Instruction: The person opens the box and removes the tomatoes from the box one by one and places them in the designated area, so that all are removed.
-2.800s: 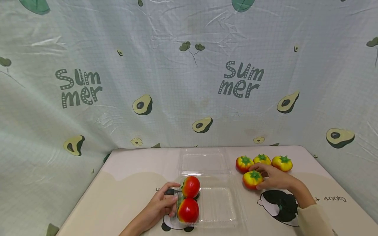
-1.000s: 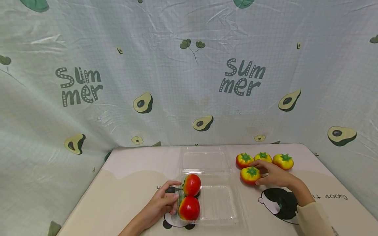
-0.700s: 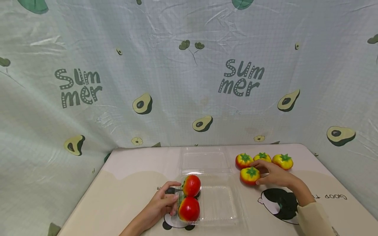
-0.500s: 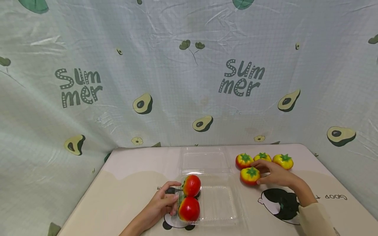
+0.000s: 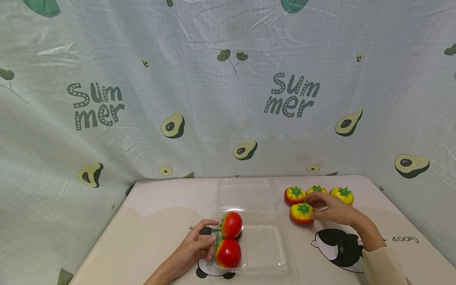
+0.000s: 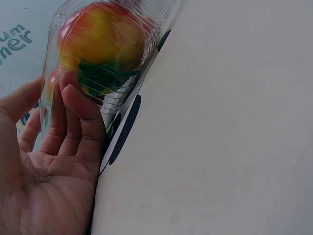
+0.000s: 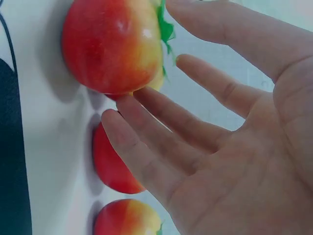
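Note:
A clear plastic clamshell box [image 5: 263,245] lies with its lid folded back on the table. Two glossy red tomatoes [image 5: 228,252] sit in its left half, green leaves towards the left wall. My left hand [image 5: 190,247] rests against that wall, fingertips touching the plastic in the left wrist view. At the right, my right hand [image 5: 331,208] is spread loosely around a red-and-yellow tomato [image 5: 300,218] with a green star of leaves. In the right wrist view its fingers [image 7: 146,161] are nearly straight, and the thumb is close to the leaves of this tomato [image 7: 112,44].
Behind the right hand stand more red-and-yellow tomatoes, one at the left [image 5: 293,196], one in the middle [image 5: 313,190] and one at the right [image 5: 340,197]. The lid [image 5: 246,192] lies flat behind the box. A printed curtain [image 5: 213,118] hangs behind the table.
Since the earliest frame, the front tomato has shifted slightly left and back, towards the others. In the last half second my right thumb has eased up off its side. The left hand stays put.

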The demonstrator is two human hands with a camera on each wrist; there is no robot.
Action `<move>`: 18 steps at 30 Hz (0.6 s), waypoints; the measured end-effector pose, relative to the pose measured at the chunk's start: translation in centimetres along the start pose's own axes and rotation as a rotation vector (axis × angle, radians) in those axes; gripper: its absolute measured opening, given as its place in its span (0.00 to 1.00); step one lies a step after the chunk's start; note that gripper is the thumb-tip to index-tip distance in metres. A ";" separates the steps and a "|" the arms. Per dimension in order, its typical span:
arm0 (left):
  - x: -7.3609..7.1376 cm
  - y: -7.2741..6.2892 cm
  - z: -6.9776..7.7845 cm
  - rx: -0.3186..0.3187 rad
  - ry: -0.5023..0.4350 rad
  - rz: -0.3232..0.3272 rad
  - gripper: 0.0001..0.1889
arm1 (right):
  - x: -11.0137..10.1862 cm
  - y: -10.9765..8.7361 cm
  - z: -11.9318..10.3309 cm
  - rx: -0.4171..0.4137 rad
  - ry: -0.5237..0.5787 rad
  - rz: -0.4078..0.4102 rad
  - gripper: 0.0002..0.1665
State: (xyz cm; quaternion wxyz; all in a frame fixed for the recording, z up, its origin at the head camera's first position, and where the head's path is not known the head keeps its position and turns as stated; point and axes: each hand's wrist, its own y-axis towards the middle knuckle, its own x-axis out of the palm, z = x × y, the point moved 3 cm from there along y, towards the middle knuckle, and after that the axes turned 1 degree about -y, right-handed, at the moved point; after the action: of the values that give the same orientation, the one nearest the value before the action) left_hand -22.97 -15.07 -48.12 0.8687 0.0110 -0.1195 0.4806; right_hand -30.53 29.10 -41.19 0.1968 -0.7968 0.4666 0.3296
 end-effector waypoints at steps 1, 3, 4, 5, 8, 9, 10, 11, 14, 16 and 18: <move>0.0 0.0 0.0 -0.001 0.000 0.001 0.26 | 0.0 0.0 -0.1 -0.010 -0.005 0.003 0.31; 0.0 0.0 0.0 -0.002 -0.001 0.002 0.26 | 0.0 0.1 -0.2 -0.018 -0.014 0.012 0.30; 0.0 0.0 -0.1 -0.001 -0.002 0.002 0.26 | 0.0 0.1 -0.2 -0.015 -0.014 0.017 0.30; 0.0 0.0 -0.1 -0.001 -0.002 0.002 0.26 | 0.0 0.1 -0.3 -0.013 -0.019 0.019 0.30; 0.0 0.0 -0.1 0.001 0.000 0.001 0.27 | 0.0 0.2 -0.4 -0.004 -0.016 0.018 0.30; 0.0 0.0 -0.1 0.001 0.000 0.001 0.27 | 0.0 0.3 -0.5 -0.002 -0.014 0.015 0.30; 0.0 0.0 -0.1 0.001 0.000 0.001 0.26 | 0.0 0.3 -0.6 -0.001 -0.013 0.013 0.30; 0.0 0.0 -0.1 0.000 0.001 0.002 0.26 | 0.1 0.3 -0.7 -0.011 -0.012 0.009 0.30; 0.0 0.0 0.0 0.001 0.000 0.000 0.26 | 0.0 0.3 -0.9 -0.023 -0.011 0.006 0.29; 0.0 0.0 0.0 0.003 0.001 -0.002 0.26 | 0.0 0.3 -0.9 -0.029 -0.011 0.006 0.28; -0.1 0.0 0.0 0.007 0.000 -0.005 0.26 | 0.0 0.3 -0.8 -0.026 -0.007 0.010 0.28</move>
State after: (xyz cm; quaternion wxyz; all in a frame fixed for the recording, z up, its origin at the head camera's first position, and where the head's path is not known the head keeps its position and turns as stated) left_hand -23.01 -15.11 -48.14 0.8699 0.0141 -0.1176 0.4787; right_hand -30.49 28.44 -40.63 0.1864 -0.7958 0.4656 0.3393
